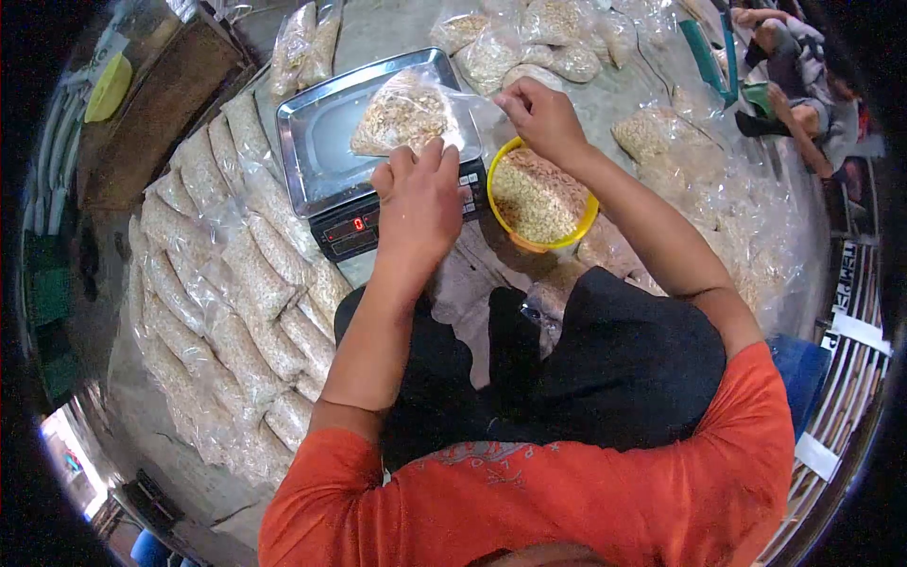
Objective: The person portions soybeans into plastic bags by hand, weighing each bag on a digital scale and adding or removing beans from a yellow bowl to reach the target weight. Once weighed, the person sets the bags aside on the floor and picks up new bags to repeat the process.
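A clear plastic bag (397,115), part filled with pale flaky pieces, is over the steel tray (323,151) of a digital scale (351,231). The red display reads 0. My left hand (421,198) is closed at the bag's near edge, fingers curled against the plastic. With fingers pinched, my right hand (546,115) grips the bag's gathered open end, which stretches right from the filled part. Just below that hand stands a yellow bowl (543,200) holding the same kind of pale flakes.
Many filled bags (227,283) lie in rows on the left floor. More bags lie at the back (543,42) and on the right (718,189). A seated person (803,85) is at the far right, near a green-framed object (707,61). A wooden box (151,113) stands at the left.
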Demonstrator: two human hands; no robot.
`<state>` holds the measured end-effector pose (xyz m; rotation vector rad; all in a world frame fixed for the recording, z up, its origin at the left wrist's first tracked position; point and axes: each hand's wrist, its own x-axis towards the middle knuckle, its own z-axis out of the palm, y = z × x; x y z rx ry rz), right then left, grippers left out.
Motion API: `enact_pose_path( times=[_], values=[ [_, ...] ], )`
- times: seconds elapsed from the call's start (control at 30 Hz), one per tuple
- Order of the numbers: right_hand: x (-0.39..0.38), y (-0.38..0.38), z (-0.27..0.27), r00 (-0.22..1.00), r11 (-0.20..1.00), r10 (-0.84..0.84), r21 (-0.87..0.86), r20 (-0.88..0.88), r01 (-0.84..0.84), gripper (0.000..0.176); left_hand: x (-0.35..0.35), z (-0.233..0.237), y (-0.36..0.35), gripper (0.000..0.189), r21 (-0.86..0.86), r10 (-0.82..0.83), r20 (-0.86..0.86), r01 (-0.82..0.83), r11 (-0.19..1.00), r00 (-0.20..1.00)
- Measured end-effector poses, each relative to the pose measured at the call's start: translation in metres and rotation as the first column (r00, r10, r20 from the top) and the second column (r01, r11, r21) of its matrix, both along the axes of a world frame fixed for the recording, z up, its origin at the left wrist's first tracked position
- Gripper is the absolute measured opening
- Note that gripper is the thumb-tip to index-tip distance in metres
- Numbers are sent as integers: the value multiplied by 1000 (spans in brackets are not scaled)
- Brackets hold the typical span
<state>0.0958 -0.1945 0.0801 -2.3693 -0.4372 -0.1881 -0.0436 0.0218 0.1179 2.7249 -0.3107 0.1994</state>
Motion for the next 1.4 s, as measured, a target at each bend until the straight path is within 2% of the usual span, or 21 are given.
enact_pose_path(
  times=[0.13,0.2,0.23,0.3,0.33,0.4,0.43,0.47,0.5,0.53,0.57,0.6,0.67,0.7,0.83,0.9,1.13,1.2,1.3,1.4],
  values=[
    [-24,-17,49,997,998,43,51,66,-46,30,-11,1,-7,50,57,58,20,-59,997,998],
    [-47,-26,86,993,982,-58,186,106,38,27,-14,6,-11,54,95,67,3,-67,993,998],
    [-61,-29,99,993,983,-48,182,109,28,27,-16,5,-13,54,91,77,5,-77,993,997],
    [-81,-36,115,952,951,-62,307,298,-34,14,-19,2,-19,52,-22,24,56,-23,999,998],
    [-83,-43,109,953,950,-56,309,299,-41,14,-20,3,-22,52,-21,31,57,-30,999,998],
    [-88,-57,79,919,986,60,122,389,-117,16,-23,6,-29,66,-23,-82,-122,80,997,989],
    [-89,-52,65,962,996,86,8,260,-91,25,-24,10,-32,67,1,-137,-183,140,990,973],
    [-89,-62,43,963,996,89,10,254,-94,25,-25,6,-34,67,1,-134,-190,137,991,973],
    [-87,-81,18,989,903,149,-405,-18,-143,29,-26,-1,-36,65,-74,-285,-233,275,959,930],
    [-87,-83,14,955,641,85,-718,-283,-270,33,-26,-7,-38,64,-152,-431,-262,404,902,864],
    [-93,-89,12,967,780,123,-581,-224,-234,40,-27,-13,-40,61,-223,-512,-258,465,857,819],
    [-94,-85,18,965,778,130,-579,-229,-243,40,-29,-14,-42,61,-225,-506,-262,457,860,822],
    [-91,-78,28,997,908,34,-415,-67,-59,40,-30,-11,-48,60,-309,-589,-441,502,808,677],
    [-84,-75,30,998,893,54,-447,-25,-60,40,-30,-16,-50,58,-328,-608,-382,513,793,696],
    [-72,-70,22,996,897,86,-432,-33,-92,40,-26,-25,-51,55,-306,-577,-380,491,816,723],
    [-74,-68,17,994,857,69,-505,-85,-102,41,-22,-26,-46,52,-316,-560,-419,463,828,715],
    [-70,-69,8,983,808,81,-567,-162,-160,42,-19,-29,-46,46,-316,-523,-387,424,849,759],
    [-71,-69,9,985,805,74,-573,-158,-152,44,-20,-25,-50,43,-327,-542,-455,434,839,706],
    [-73,-70,3,990,817,88,-560,-108,-134,46,-24,-26,-50,42,-351,-571,-434,453,819,697],
    [-73,-70,6,985,780,51,-609,-162,-141,48,-24,-22,-48,43,-362,-564,-434,437,823,703]
  ],
)
